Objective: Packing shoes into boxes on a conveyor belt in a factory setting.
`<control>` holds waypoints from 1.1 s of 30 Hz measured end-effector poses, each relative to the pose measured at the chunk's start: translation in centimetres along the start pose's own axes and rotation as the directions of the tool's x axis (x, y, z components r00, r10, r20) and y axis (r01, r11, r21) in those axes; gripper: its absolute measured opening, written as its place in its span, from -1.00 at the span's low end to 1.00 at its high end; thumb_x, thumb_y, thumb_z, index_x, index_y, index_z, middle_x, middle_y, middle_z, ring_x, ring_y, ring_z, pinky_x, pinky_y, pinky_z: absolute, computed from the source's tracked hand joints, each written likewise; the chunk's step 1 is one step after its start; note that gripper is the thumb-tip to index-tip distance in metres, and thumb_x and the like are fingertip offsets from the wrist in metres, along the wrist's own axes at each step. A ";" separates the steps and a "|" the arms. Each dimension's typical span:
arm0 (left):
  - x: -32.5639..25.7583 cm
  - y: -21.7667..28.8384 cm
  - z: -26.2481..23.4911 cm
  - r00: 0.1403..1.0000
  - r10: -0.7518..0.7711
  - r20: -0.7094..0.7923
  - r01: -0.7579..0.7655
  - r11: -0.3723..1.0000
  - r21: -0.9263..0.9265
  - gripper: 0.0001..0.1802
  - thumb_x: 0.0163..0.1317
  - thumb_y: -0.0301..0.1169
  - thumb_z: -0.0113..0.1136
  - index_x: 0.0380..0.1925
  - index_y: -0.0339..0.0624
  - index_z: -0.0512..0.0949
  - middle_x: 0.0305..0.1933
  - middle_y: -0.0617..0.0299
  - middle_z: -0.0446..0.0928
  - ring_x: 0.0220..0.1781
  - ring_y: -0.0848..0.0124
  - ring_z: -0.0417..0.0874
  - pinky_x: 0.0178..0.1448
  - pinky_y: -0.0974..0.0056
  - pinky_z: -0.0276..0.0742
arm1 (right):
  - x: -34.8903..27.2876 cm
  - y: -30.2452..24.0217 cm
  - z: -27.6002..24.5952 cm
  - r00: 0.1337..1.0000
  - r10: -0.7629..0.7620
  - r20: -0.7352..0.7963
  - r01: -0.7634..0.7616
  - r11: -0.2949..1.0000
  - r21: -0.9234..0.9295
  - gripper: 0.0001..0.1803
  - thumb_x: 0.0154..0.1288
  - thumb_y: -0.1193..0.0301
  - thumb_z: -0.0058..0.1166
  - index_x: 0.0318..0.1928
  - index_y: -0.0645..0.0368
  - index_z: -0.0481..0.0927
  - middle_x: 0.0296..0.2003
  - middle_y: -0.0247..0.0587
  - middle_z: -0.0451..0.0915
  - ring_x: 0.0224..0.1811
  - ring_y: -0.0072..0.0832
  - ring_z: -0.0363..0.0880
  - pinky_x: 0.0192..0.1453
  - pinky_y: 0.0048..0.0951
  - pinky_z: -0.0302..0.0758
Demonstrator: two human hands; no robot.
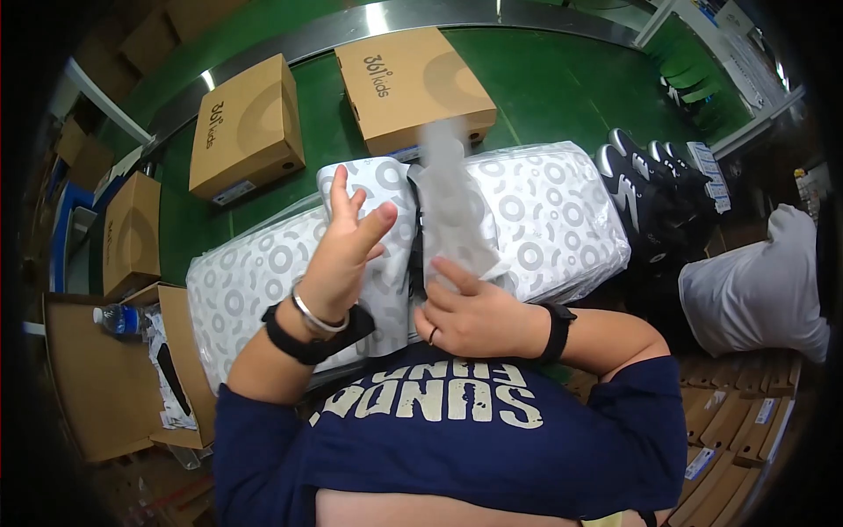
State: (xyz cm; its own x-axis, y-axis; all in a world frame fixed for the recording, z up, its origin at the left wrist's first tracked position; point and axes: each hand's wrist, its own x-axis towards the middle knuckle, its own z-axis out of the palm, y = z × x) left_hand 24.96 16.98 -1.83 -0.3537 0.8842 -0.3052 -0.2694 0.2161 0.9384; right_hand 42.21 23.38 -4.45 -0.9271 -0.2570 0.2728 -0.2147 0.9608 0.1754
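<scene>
Above the stacked tissue sheets (544, 220), the right hand (479, 318) pinched one patterned sheet (452, 220) upward to separate it, while the left hand (338, 263) hovered open-fingered beside it.

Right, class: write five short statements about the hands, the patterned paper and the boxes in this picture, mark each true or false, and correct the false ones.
1. The left hand rests against a fold of patterned tissue paper. True.
2. The right hand is empty. False: its fingers pinch a sheet of tissue paper.
3. Two closed brown shoe boxes lie on the green conveyor belt. True.
4. The black sneakers sit to the person's left. False: they are to the right of the stack of tissue paper.
5. A plastic water bottle lies at the left. True.
</scene>
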 end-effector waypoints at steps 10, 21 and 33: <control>1.7 -4.0 -4.9 0.950 0.312 -0.007 -0.312 0.950 -0.001 -0.66 0.24 -0.49 -0.18 0.04 -0.23 0.18 -0.10 0.16 0.40 -0.13 0.38 0.50 -0.14 0.34 0.51 | 0.5 9.2 0.4 0.704 0.551 -0.449 -0.159 0.738 0.656 -0.71 0.00 0.52 0.06 -0.17 0.19 0.47 -0.27 -0.24 0.51 -0.17 -0.36 0.48 0.02 -0.33 0.34; 1.6 -6.3 -4.3 0.717 0.694 0.056 -0.133 0.058 0.989 0.01 -0.11 -0.03 0.25 0.27 -0.12 -0.08 0.33 -0.19 -0.18 0.35 -0.05 -0.13 0.31 -0.05 -0.14 | -0.9 20.1 13.1 0.649 0.622 0.437 -0.399 -0.211 0.892 -0.67 -0.04 0.59 -0.09 -0.16 0.24 0.47 -0.41 -0.37 0.45 -0.35 -0.61 0.40 -0.23 -0.59 0.36; 14.5 -6.9 -12.3 0.928 0.329 -0.175 0.040 0.379 0.924 0.05 -0.12 0.03 0.25 0.17 -0.51 0.01 0.25 -0.26 0.03 0.30 0.04 0.09 0.26 0.15 0.09 | 0.3 24.5 15.6 0.576 0.792 0.204 -0.817 0.551 0.169 -0.30 -0.10 0.26 0.17 0.16 -0.16 0.27 0.23 0.20 -0.05 0.16 0.07 0.14 0.12 -0.08 0.25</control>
State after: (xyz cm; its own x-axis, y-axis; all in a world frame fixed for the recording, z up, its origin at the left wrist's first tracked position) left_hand 10.69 23.23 -14.73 -0.5736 0.8191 -0.0031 0.7117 0.5003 0.4931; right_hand 31.85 48.45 -14.86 -0.7667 0.6337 0.1029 0.5873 0.7570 -0.2863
